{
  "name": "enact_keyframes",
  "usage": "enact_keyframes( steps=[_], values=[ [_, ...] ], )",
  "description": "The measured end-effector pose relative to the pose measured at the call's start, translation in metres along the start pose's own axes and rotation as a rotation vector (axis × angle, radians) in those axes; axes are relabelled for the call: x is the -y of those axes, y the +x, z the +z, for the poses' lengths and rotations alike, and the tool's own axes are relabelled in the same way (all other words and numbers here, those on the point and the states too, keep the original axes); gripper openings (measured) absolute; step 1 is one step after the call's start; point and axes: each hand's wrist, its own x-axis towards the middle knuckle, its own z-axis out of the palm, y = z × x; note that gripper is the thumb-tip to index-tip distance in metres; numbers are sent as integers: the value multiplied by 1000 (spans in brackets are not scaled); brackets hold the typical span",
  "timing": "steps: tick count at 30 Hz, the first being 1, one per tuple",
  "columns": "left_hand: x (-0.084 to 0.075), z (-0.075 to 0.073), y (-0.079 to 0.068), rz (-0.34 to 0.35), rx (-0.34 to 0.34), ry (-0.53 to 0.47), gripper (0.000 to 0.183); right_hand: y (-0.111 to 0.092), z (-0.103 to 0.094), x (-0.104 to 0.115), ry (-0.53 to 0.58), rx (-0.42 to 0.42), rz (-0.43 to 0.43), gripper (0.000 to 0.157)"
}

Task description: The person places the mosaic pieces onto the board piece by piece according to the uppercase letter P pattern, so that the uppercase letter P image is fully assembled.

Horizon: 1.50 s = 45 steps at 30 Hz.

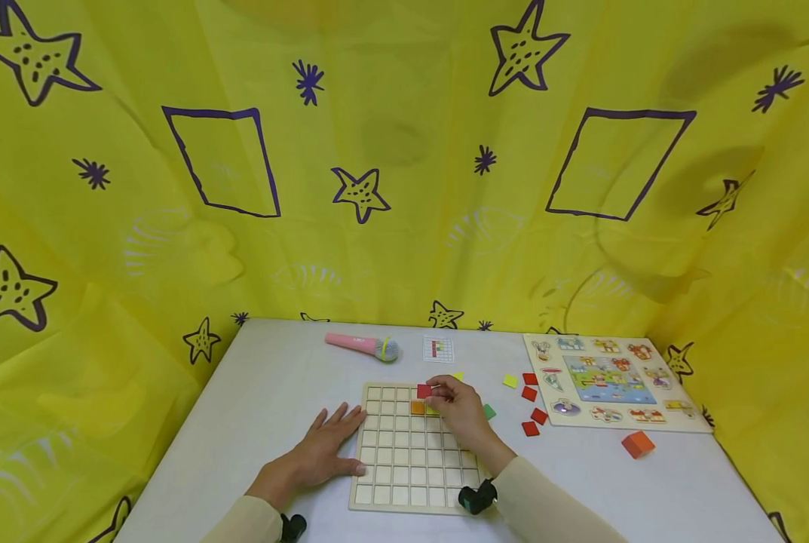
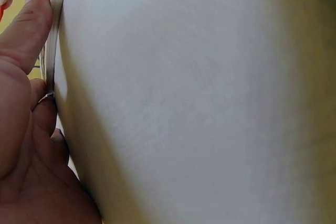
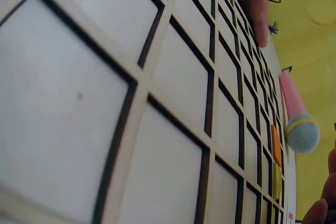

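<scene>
A wooden grid board (image 1: 385,507) with square cells lies on the white table. My right hand (image 1: 464,416) is over its upper right part, pinching a red square tile (image 1: 424,391) between thumb and fingertips near the top row. Just below that tile, an orange tile (image 1: 418,407) sits in a cell, with a yellow-green tile (image 1: 432,410) beside it, partly hidden by the hand. My left hand (image 1: 319,451) rests at the board's left side with its fingers spread, fingertips and thumb touching the edge. In the left wrist view its thumb (image 2: 31,27) lies against the board's side.
Several loose red tiles (image 1: 530,428), a yellow tile (image 1: 510,381) and a green tile (image 1: 488,411) lie right of the board. Behind it are a pink toy microphone (image 1: 353,343) and a pattern card (image 1: 439,348). A picture puzzle (image 1: 675,418) and an orange block (image 1: 638,444) are farther right.
</scene>
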Motion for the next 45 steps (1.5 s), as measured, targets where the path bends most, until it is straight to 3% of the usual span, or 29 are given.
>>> enact_keyframes(
  steps=[14, 25, 45],
  values=[
    [1, 1, 1, -11, 9, -7, 100, 6, 24, 3, -114, 61, -12, 20],
    [-1, 0, 0, -5, 4, -12, 99, 10, 30, 0, -197, 107, -24, 20],
    [1, 1, 0, -8, -1, -13, 100, 9, 34, -3, -370, 125, -133, 17]
  ],
)
